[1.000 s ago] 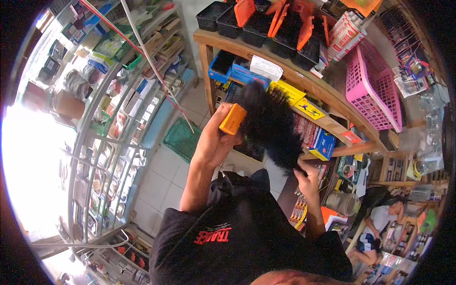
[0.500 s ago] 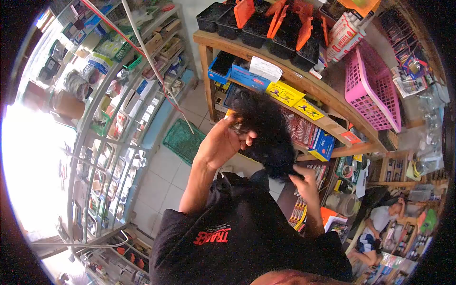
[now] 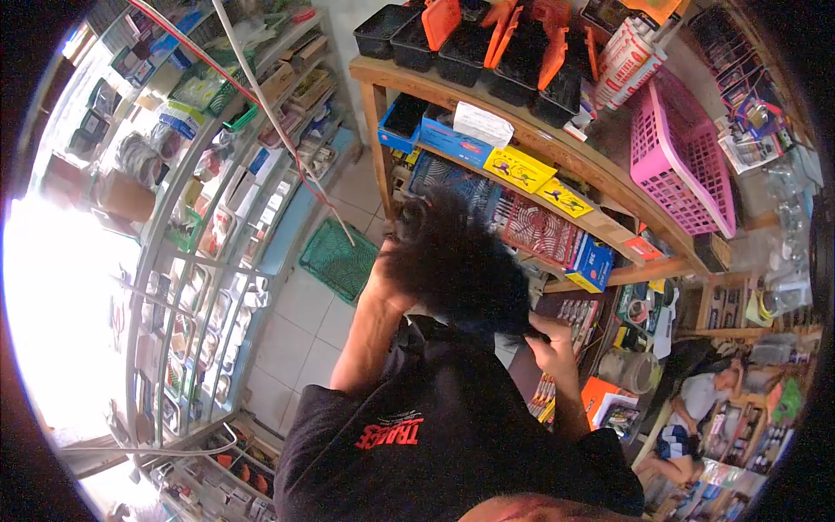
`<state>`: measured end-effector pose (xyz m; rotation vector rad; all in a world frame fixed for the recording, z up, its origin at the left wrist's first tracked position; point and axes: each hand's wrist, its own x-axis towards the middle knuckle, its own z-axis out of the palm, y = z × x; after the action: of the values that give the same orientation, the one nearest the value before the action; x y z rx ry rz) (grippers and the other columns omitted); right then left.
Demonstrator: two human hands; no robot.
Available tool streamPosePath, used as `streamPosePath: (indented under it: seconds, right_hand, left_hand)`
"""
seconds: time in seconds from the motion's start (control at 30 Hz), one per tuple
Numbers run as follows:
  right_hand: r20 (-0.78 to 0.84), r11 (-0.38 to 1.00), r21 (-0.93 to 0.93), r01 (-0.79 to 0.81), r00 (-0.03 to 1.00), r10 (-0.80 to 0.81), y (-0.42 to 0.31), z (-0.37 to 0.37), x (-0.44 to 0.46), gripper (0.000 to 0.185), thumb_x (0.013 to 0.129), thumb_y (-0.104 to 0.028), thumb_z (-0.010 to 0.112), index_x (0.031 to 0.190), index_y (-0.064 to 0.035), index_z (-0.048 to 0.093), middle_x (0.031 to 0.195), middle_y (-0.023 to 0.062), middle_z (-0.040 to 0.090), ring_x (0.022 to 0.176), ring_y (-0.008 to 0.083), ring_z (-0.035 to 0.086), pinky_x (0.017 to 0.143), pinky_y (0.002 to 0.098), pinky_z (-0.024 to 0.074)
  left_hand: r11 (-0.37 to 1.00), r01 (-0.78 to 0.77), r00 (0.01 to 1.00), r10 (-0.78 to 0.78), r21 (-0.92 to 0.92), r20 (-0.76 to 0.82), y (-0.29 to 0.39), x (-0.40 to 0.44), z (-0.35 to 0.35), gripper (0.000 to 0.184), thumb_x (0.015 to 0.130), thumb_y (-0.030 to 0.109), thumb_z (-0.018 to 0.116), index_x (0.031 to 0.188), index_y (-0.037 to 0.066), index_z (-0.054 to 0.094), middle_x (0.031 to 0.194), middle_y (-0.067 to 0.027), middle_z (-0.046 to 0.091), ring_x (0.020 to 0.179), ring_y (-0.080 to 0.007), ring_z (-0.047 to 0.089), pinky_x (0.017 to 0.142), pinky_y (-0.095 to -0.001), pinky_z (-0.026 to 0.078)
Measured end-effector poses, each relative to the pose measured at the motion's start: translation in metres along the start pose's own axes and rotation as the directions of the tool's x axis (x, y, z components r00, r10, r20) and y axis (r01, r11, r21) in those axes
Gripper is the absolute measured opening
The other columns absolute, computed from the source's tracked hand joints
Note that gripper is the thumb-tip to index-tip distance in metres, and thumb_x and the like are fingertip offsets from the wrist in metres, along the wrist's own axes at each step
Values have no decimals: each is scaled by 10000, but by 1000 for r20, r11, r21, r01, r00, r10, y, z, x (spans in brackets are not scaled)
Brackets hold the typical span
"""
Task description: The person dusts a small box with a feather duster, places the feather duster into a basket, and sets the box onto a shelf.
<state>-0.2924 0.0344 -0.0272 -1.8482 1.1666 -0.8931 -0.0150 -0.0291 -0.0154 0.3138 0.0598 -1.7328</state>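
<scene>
Gripping the lower end of the black fluffy duster point(image 3: 461, 265), your right hand point(image 3: 557, 350) has its fingers closed there. Your left hand point(image 3: 383, 285) is at the duster's other side, its fingers hidden by the fluff, so I can't tell their grip. The duster is above your black shirt point(image 3: 461, 418), before the wooden shelf point(image 3: 531, 119).

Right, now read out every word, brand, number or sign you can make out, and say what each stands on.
"SEALANT": white tubes with red print.
"TRA", further letters unclear: black short-sleeved shirt, in red.
Too small or blurred: yellow printed box fronts, blue-and-yellow box.
</scene>
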Motion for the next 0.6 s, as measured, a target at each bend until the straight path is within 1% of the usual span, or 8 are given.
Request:
streamPosePath:
  seconds: [0.03,0.13,0.2,0.27,0.33,0.43,0.5,0.6]
  right_hand:
    - [12,1000,4,-8,1000,8,-2,1,2,358,692,52,564,1048,45,593,933,174,645,796,211,616,741,291,462]
    - [52,998,-3,-55,997,55,2,3,-5,376,695,47,577,1071,39,591,960,189,644,857,221,626,774,294,460]
    - [63,991,44,-123,991,121,-5,4,-1,366,698,44,585,1064,41,594,955,189,646,879,228,627,796,296,458]
    - [60,987,70,-145,988,141,-7,7,0,367,697,40,598,1063,43,592,953,189,647,886,231,629,807,298,459]
    - [42,991,78,-112,993,109,-4,11,1,380,692,36,618,1070,46,587,955,189,647,877,230,630,807,300,461]
    - [35,997,54,-59,998,57,11,11,-10,369,687,27,642,1051,55,593,956,190,646,878,237,630,805,311,465]
    - [10,988,101,-116,993,115,14,14,-8,356,686,21,649,1036,57,597,952,190,647,882,243,629,805,314,465]
    - [-28,991,97,-92,995,96,5,20,-8,332,692,14,654,1018,52,605,957,190,646,891,258,626,802,317,464]
  left_hand:
    - [991,127,919,-100,-45,380,7,-3,-12,419,907,130,406,1318,56,373,1333,-128,412,1219,-262,408,1020,-405,357]
    - [971,-33,999,36,236,-8,0,-7,-8,452,918,277,350,1325,82,384,1346,-108,414,1239,-269,377,1065,-405,268]
    - [697,-216,976,132,684,174,-6,-5,-25,433,921,249,359,1315,75,391,1337,-103,424,1220,-263,397,1060,-396,276]
    - [688,-241,970,140,684,201,-10,-3,-35,403,920,194,368,1298,59,404,1321,-107,437,1193,-254,426,1033,-380,314]
    - [961,-102,994,88,259,64,-8,-7,-8,369,916,110,379,1274,34,423,1298,-121,455,1157,-242,464,984,-356,382]
    - [990,-69,979,44,121,198,2,-2,-8,332,907,111,402,1220,30,476,1282,-119,468,1129,-224,482,955,-355,404]
    - [772,-244,967,147,587,209,-9,-10,-20,300,902,92,408,1178,27,508,1251,-112,487,1108,-219,495,936,-347,414]
    - [874,-169,983,119,456,136,-17,-14,-15,294,872,34,443,1161,30,494,1182,-101,513,1062,-212,511,901,-326,423]
